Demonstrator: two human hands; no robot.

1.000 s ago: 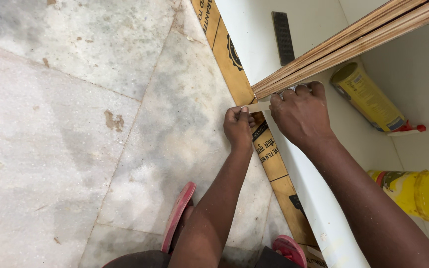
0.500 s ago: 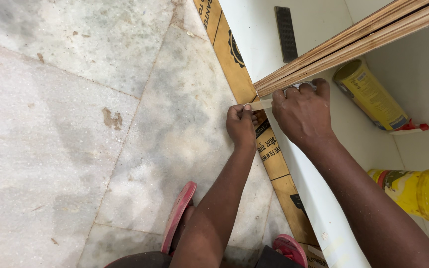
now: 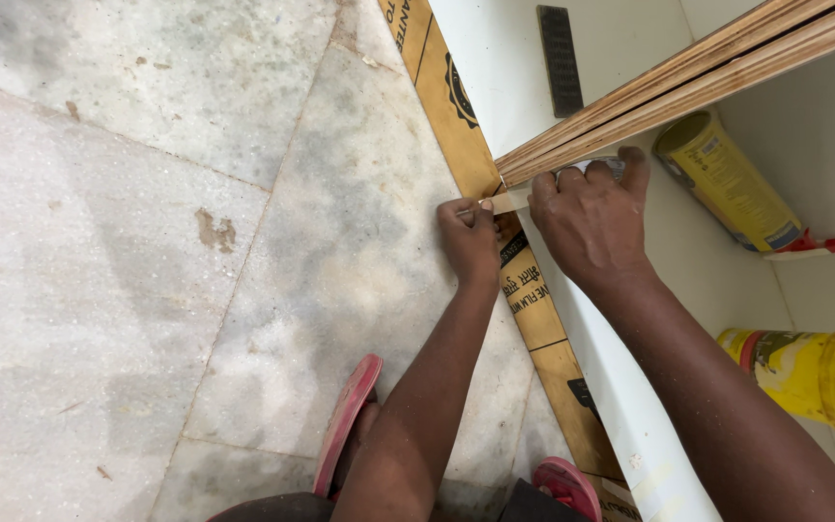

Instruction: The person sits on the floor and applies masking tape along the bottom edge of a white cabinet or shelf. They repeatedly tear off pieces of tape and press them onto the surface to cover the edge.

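While the left hand [image 3: 471, 237] pinches the free end of a thin pale strip [image 3: 511, 201] between thumb and fingertips, its other fingers stay curled in, so the hand is closed on the strip rather than spread. The strip runs from that pinch to the near end of a stack of long plywood boards [image 3: 688, 82], whose layered edges slant up toward the top right corner. Just beside it, the right hand [image 3: 591, 222] is curled with its knuckles upward, the fingertips pressed against the underside edge of the boards at the spot where the strip meets them; whether it also grips the strip cannot be told, since the fingers hide the contact.

Both forearms reach up from the bottom of the view, the left one nearly straight and slim in the middle, the right one coming in from the lower right.

Under the left hand lies a brown printed cardboard sheet [image 3: 456, 106] on the grey marble floor [image 3: 147, 242]. On the white shelf [image 3: 630, 406] to the right lie a yellow tube [image 3: 727, 179] and a yellow jar [image 3: 814, 377]. Red sandals [image 3: 345, 425] show near the bottom edge.
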